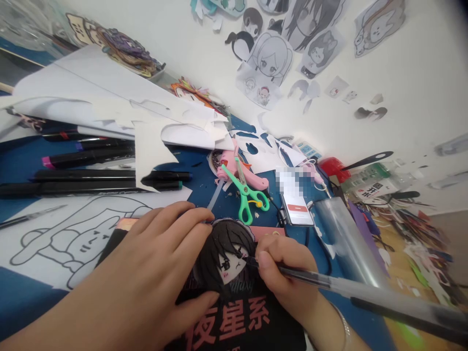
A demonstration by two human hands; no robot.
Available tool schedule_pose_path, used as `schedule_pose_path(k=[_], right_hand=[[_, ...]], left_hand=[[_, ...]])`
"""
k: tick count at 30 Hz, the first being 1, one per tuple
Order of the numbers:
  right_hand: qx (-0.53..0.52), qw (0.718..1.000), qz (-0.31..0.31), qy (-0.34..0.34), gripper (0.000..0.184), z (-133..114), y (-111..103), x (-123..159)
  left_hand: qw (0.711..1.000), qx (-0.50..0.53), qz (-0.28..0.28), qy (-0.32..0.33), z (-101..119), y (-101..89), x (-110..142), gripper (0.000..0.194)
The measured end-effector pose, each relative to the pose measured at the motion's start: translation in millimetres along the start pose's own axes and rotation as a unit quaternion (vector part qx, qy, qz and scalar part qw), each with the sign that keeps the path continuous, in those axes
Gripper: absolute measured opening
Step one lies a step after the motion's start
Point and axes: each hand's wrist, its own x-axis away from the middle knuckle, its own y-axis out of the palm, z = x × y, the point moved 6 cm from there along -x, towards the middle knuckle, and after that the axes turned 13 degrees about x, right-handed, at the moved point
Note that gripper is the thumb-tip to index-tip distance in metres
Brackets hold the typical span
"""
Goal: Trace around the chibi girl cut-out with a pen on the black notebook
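A paper cutout of a dark-haired cartoon head (229,253) lies on a black book or pad (234,317) with pink lettering. Fingers spread, my left hand (164,258) lies flat over the cutout's left edge and the pad. In my right hand (283,263) a pen (329,282) with a clear barrel is gripped near its tip. That tip is at the right side of the drawn face, by the cheek and eye; whether it touches the paper I cannot tell. The pen's back end reaches toward the lower right.
Green-handled scissors (243,195) lie beyond the pad, against a pink tape dispenser (252,173). A phone (295,200) and a clear film roll (351,239) are at right. Black markers (91,158) and a line drawing (73,239) lie left, below cut paper scraps (153,146).
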Motion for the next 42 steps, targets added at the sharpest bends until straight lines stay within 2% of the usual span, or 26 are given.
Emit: schedule_pose_path(k=[14, 17, 21, 26, 28, 32, 38, 42], right_hand=[[-0.008, 1.000, -0.006, 0.025, 0.034, 6.8, 0.5, 5.8], [-0.050, 0.995, 0.045, 0.074, 0.030, 17.6, -2.6, 14.9], [-0.147, 0.968, 0.136, 0.148, 0.033, 34.6, -5.8, 20.1], [-0.230, 0.935, 0.166, 0.213, 0.039, 46.2, -0.9, 16.7], [-0.234, 0.935, 0.163, 0.210, 0.039, 45.2, -0.3, 16.8], [-0.219, 0.953, 0.132, 0.162, 0.038, 37.0, 0.3, 17.9], [-0.207, 0.961, 0.120, 0.141, 0.042, 33.9, -0.5, 16.9], [-0.183, 0.974, 0.085, 0.102, 0.037, 26.1, 0.4, 13.8]], left_hand=[[1.000, 0.008, 0.001, 0.005, -4.6, 1.1, 2.3, 0.059], [1.000, 0.011, -0.014, -0.015, -6.3, 0.7, 2.5, 0.062], [0.997, 0.047, -0.032, -0.043, -11.0, -2.0, 0.7, 0.068], [0.994, 0.077, -0.054, -0.055, -15.7, -4.6, -2.5, 0.069], [0.994, 0.072, -0.063, -0.057, -16.1, -5.2, -3.4, 0.069], [0.989, 0.083, -0.092, -0.075, -17.8, -5.4, -4.8, 0.072], [0.982, 0.107, -0.127, -0.086, -22.0, -5.4, -6.9, 0.088], [0.984, 0.102, -0.130, -0.059, -22.3, -5.7, -7.7, 0.084]])
